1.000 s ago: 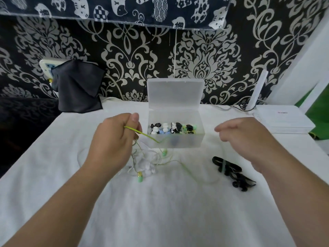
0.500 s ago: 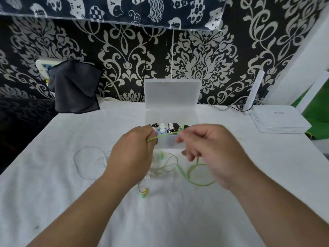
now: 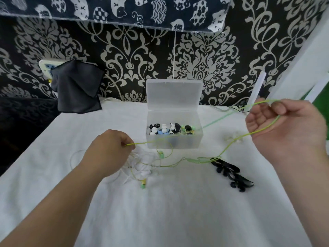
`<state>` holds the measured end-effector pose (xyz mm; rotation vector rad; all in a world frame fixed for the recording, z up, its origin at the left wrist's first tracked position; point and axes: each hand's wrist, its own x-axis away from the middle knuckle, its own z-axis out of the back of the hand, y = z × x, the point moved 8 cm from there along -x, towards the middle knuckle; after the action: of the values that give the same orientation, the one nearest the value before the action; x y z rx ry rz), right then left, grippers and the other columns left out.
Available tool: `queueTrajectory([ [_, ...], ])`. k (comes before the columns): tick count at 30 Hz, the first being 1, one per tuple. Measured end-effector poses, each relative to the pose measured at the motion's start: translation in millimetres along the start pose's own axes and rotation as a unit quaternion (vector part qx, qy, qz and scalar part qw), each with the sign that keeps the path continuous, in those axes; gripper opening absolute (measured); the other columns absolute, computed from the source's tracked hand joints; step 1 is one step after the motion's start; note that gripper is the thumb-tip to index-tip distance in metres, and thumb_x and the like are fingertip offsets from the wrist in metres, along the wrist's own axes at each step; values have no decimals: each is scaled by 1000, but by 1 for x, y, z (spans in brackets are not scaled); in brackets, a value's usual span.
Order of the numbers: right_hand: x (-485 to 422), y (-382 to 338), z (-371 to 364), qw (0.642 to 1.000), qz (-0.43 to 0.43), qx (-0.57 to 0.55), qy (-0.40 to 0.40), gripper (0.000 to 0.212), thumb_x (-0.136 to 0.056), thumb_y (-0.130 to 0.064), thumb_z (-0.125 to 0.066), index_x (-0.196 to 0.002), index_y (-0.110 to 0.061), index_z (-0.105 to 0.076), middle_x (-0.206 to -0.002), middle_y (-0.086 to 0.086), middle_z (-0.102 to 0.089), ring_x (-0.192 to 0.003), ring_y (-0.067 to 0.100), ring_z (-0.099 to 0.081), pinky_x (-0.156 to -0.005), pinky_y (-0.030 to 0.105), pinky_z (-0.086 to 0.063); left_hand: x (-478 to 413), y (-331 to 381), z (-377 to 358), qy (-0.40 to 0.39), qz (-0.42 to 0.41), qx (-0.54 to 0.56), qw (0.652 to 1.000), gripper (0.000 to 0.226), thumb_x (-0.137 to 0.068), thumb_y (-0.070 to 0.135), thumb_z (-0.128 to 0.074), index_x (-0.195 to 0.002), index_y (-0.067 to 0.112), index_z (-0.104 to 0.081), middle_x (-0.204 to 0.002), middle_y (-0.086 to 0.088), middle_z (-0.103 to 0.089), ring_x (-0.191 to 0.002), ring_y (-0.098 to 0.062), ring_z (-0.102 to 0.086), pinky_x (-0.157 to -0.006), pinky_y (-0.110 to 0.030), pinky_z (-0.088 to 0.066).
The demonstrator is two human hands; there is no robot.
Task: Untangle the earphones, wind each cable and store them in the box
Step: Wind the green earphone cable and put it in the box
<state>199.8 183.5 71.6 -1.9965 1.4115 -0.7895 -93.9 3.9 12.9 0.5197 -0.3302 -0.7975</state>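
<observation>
Pinching green earphone cable [image 3: 193, 160] at fingertips of left hand [image 3: 110, 150], other fingers curled, just left of clear plastic box [image 3: 173, 141]. Hooking same cable round curled fingers of right hand [image 3: 284, 125], raised right of box. Stretching it across box front; lid upright, small mixed-colour pieces inside. Trailing slack over white tablecloth [image 3: 160, 211], touching black earphones [image 3: 229, 173], tangling with white earphones [image 3: 142, 166] under left hand. Counting: two green earbuds [image 3: 161, 154], one dark cloth [image 3: 76, 88] rear left, one white antenna [image 3: 257, 91] rear right.
</observation>
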Motion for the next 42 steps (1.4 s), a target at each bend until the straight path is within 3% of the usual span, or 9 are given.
queueTrajectory([
  [6, 1, 2, 7, 961, -7, 276, 37, 24, -64, -10, -48, -50, -18, -30, -42, 3, -30, -39, 20, -28, -43, 23, -24, 3, 11, 15, 78, -26, 85, 993, 18, -88, 20, -66, -77, 32, -75, -88, 15, -70, -69, -10, -62, -61, -24, -46],
  [9, 2, 28, 5, 794, -60, 604, -35, 28, -79, -2, -51, -52, -6, -51, -46, 10, -53, -41, 23, -43, -48, 25, -32, 10, 32, 21, 84, -81, 264, 957, 23, -88, 8, -66, -78, 26, -78, -95, 12, -73, -73, -12, -64, -60, -11, -45],
  [12, 9, 56, 4, 589, -64, 796, -123, 3, -74, -13, -66, -72, -16, -67, -77, -2, -68, -70, 17, -60, -60, 26, -42, 16, 46, 13, 81, -147, 182, 969, 26, -86, 3, -67, -79, 25, -79, -90, 14, -70, -75, 2, -62, -64, -6, -39],
  [14, 13, 61, -7, 541, 9, 831, -127, 30, -74, -14, -67, -99, -29, -66, -109, -7, -58, -100, 16, -55, -74, 27, -40, 21, 55, 5, 83, -188, 119, 971, 20, -87, 9, -69, -82, 25, -81, -84, 16, -66, -68, 5, -59, -62, -5, -37],
  [17, 31, 68, -46, 635, 144, 738, -179, 40, -80, -7, -64, -116, -25, -67, -121, -8, -59, -111, 9, -53, -83, 15, -38, 29, 68, -4, 81, -234, 83, 965, 20, -87, 26, -63, -74, 24, -78, -71, 5, -61, -64, -6, -57, -61, -22, -43],
  [20, 56, 112, -62, 757, -9, 579, -303, 22, -82, -29, -70, -104, -27, -74, -102, -6, -75, -92, 3, -68, -85, 19, -53, 34, 77, -11, 76, -243, 50, 966, 26, -82, 31, -53, -73, 23, -76, -66, 3, -55, -63, -12, -55, -58, -38, -44],
  [27, 53, 119, -52, 850, -136, 462, -212, 43, -95, -47, -58, -96, -7, -72, -78, 12, -77, -80, 26, -76, -92, 40, -55, 36, 83, -13, 105, -260, 2, 960, 23, -91, 28, -61, -73, 24, -74, -59, 9, -39, -56, -13, -46, -51, -30, -37],
  [32, 70, 135, -58, 798, -165, 490, -309, 24, -92, -31, -68, -87, -9, -74, -78, 8, -77, -79, 16, -74, -90, 33, -47, 32, 80, -15, 116, -253, 16, 960, 29, -81, 15, -65, -56, 17, -52, -56, 7, -34, -51, -11, -38, -47, -29, -29],
  [42, 10, 58, -32, 981, -70, 157, -89, 29, -90, -4, -42, -61, -8, -41, -62, 8, -49, -61, 23, -56, -70, 35, -51, 18, 46, -6, 104, -148, 28, 983, 16, -95, 27, -60, -83, 27, -70, -66, 12, -61, -63, -7, -56, -58, -23, -41],
])
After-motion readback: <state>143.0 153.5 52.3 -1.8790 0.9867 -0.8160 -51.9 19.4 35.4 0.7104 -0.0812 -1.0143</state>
